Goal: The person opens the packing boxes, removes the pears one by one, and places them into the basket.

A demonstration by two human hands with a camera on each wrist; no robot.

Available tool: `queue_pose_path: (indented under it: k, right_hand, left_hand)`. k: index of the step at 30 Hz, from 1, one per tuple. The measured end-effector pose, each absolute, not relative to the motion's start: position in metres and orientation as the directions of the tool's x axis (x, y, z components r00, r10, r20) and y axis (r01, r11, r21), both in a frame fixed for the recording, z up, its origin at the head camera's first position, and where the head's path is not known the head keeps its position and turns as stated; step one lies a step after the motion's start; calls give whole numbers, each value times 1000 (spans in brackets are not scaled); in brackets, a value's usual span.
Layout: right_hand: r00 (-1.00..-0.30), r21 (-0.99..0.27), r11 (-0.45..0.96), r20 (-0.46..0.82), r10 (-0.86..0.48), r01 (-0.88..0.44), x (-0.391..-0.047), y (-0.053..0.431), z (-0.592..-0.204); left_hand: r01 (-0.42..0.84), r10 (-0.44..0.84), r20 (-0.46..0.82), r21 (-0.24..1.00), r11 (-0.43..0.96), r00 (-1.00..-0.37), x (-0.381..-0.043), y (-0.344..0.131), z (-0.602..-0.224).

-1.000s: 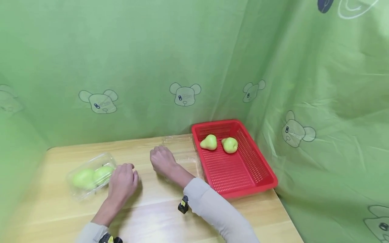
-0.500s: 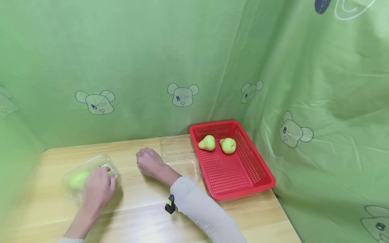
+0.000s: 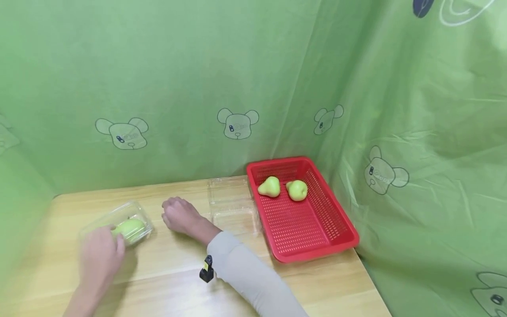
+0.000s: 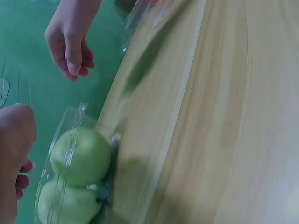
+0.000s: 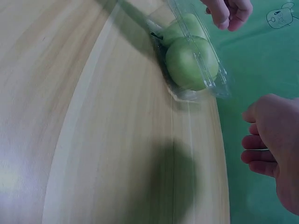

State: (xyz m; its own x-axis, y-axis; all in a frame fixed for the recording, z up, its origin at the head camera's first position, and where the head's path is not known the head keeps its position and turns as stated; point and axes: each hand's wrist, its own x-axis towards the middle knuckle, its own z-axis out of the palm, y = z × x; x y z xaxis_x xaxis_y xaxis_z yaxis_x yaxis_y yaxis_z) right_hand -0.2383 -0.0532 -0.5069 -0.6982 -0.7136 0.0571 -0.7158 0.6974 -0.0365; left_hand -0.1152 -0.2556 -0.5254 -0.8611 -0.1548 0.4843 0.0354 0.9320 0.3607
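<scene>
Left hand [image 3: 101, 253]: blurred in the head view; fingers loosely curled, thumb side toward the right hand; pinching nothing. It overlaps the near side of the clear box in the head view; both wrist views show a gap between fingers and plastic.

Right hand [image 3: 182, 215]: raised above the surface [image 3: 178, 277], fingers bent and relaxed, neither spread wide nor gripping anything. Just beyond the right end of the clear box, apart from it.

Clear box [image 3: 119, 214]: one, transparent plastic, ridged; lies on the surface just beyond the left hand and to the left of the right hand, set at a slant.

Green fruits [image 5: 191, 65]: two, inside the clear box, side by side, touching; a dark stem shows on one.

Second box [image 3: 233, 220]: clear plastic, unfolded into two halves, to the right of the right hand, beside the basket.

Basket [image 3: 297, 226]: red, perforated, well to the right of both hands.

Pears [image 3: 270, 187]: two, yellow-green, at the basket's far end from the hands.

Sleeve [image 3: 253, 273]: pale grey, on the right arm; black device [image 3: 207, 269] at its cuff.

Curtain [image 3: 178, 66]: green, printed with bear heads, behind and to the right of the hands.
</scene>
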Motion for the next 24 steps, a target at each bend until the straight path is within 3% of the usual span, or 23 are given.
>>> queue_pose_path:
  k: [11,17,19,24]
  right_hand:
    - [-744,-158,734,6,-668,-660,-234,-65,-515]
    - [-746,-189,734,-9,-666,-653,-233,-73,-517]
    - [-745,-197,732,-13,-667,-653,-232,-75,-518]
    - [-754,-220,742,-39,-656,-633,-231,-80,-524]
  left_hand:
    - [-110,-291,357,450,886,-887,-96,-282,-530]
    - [-184,-340,207,537,824,-917,-84,-295,-536]
    - [-185,-351,221,540,821,-910,-80,-297,-540]
    - [-76,-270,400,438,896,-876,-74,-304,-552]
